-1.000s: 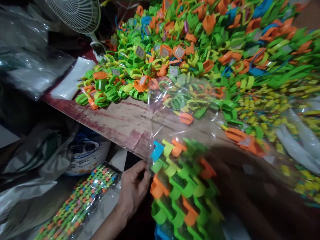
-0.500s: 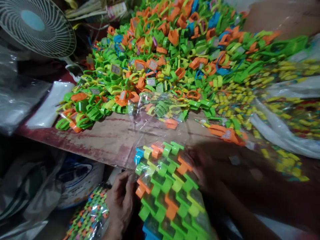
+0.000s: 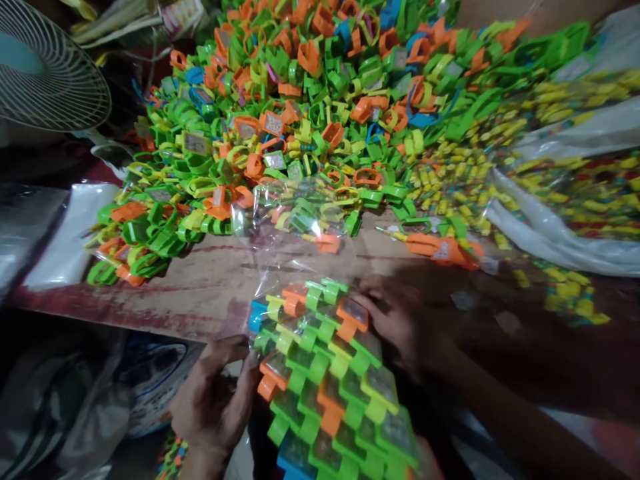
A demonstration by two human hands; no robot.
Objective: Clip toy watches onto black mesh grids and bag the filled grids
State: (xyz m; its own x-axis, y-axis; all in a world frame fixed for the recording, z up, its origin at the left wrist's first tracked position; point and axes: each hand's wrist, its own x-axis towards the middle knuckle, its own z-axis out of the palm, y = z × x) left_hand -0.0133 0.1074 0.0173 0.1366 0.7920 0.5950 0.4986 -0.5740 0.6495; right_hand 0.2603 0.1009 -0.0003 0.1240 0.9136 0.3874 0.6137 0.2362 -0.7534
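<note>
A clear bag of toy rings (image 3: 330, 373) is pinched at both sides by the left hand (image 3: 215, 400) and right hand (image 3: 400, 327).

A big heap of loose plastic rings (image 3: 310, 127) in green, orange, yellow and blue covers the back of a worn wooden table (image 3: 210, 280). A white fan (image 3: 45, 73) stands at the far left. Filled clear bags (image 3: 565, 193) lie at the right, blurred.
</note>
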